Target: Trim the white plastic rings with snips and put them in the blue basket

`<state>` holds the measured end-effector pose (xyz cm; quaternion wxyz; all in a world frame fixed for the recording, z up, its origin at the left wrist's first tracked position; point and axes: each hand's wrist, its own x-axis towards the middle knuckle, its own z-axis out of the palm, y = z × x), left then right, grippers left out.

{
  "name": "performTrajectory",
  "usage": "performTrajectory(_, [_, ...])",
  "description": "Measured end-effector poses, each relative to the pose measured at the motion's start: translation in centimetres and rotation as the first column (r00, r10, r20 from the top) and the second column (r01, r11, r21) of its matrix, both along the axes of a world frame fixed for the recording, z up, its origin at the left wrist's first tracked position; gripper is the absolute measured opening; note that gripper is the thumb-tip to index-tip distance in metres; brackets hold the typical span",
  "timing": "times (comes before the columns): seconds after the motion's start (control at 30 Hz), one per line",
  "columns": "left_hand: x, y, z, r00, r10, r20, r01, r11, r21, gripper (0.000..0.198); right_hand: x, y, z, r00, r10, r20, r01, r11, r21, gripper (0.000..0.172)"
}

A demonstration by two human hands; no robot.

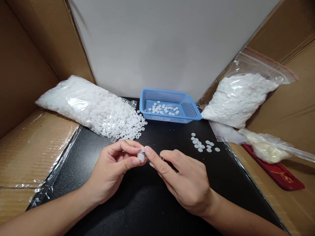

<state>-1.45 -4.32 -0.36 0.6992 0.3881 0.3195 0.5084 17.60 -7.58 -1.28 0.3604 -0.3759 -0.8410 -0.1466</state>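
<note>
My left hand (pixel 115 165) pinches a small white plastic ring (pixel 141 156) between thumb and fingertips, above the black tabletop. My right hand (pixel 183 178) is closed, its index fingertip pressed against the ring's edge. A dark, thin metallic bit shows at its fingers, mostly hidden, so I cannot make out what it is. Loose white rings (pixel 196 141) lie in a cluster beyond my right hand. Past my left hand, many more spill from the mouth of a clear plastic bag (pixel 78 103). A blue perforated basket (pixel 194 114) holds several white pieces.
At the right, a zip bag (pixel 241 98) full of white pieces leans on the cardboard wall (pixel 295 78). Below it, a smaller bag (pixel 270 149) of yellowish pieces rests on a red packet (pixel 283 177). A white panel (pixel 157 49) stands behind the basket.
</note>
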Motion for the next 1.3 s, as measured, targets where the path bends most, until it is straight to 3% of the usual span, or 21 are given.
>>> performTrajectory(0.2, [-0.1, -0.1, 0.1, 1.000, 0.007, 0.002, -0.007, 1.000, -0.026, 0.013, 0.1, 0.0, 0.1, 1.000, -0.003, 0.007, 0.003, 1.000, 0.010, 0.042])
performTrajectory(0.5, [-0.1, -0.1, -0.1, 1.000, -0.017, 0.016, 0.018, 0.999, -0.043, 0.013, -0.1, 0.1, 0.4, 1.000, -0.005, 0.023, 0.004, 0.999, 0.036, 0.033])
performTrajectory(0.63, [-0.1, 0.1, -0.3, 0.999, -0.045, 0.016, 0.046, 0.999, -0.020, 0.015, 0.0, 0.3, 0.4, 0.986, 0.004, -0.169, -0.026, 0.991, -0.131, 0.034])
performTrajectory(0.77, [-0.3, 0.4, -0.7, 0.998, -0.062, -0.006, 0.061, 0.998, -0.030, 0.027, 0.3, 1.0, 0.3, 0.877, -0.059, -0.477, -0.165, 0.896, -0.413, 0.029])
performTrajectory(0.87, [-0.4, 0.6, -1.2, 0.994, -0.100, -0.035, 0.099, 0.994, -0.036, 0.031, 0.2, 1.7, -0.3, 0.841, 0.041, -0.540, -0.322, 0.840, -0.437, 0.034])
performTrajectory(0.97, [-0.5, 0.9, -1.8, 0.990, -0.131, -0.060, 0.124, 0.986, -0.109, 0.033, -0.4, 2.4, -1.4, 0.833, 0.105, -0.543, -0.379, 0.824, -0.422, 0.024])
performTrajectory(1.03, [-0.6, 1.3, -2.2, 0.990, -0.123, -0.072, 0.108, 0.977, -0.186, 0.038, -1.0, 2.8, -2.0, 0.843, 0.113, -0.525, -0.375, 0.824, -0.425, 0.017])
performTrajectory(1.13, [-0.8, 1.6, -2.5, 0.992, -0.111, -0.059, 0.093, 0.965, -0.244, 0.049, -1.4, 3.7, -2.2, 0.872, 0.106, -0.479, -0.353, 0.814, -0.461, 0.021])
performTrajectory(1.23, [-1.0, 2.0, -2.4, 0.991, -0.112, -0.073, 0.094, 0.971, -0.218, 0.056, -0.6, 6.4, -1.4, 0.921, -0.015, -0.389, -0.196, 0.846, -0.495, 0.018])
performTrajectory(1.3, [-1.4, 2.4, -2.1, 0.982, -0.101, -0.158, 0.080, 0.988, -0.130, 0.050, 0.9, 9.6, -0.6, 0.902, -0.156, -0.402, -0.055, 0.884, -0.465, 0.011])
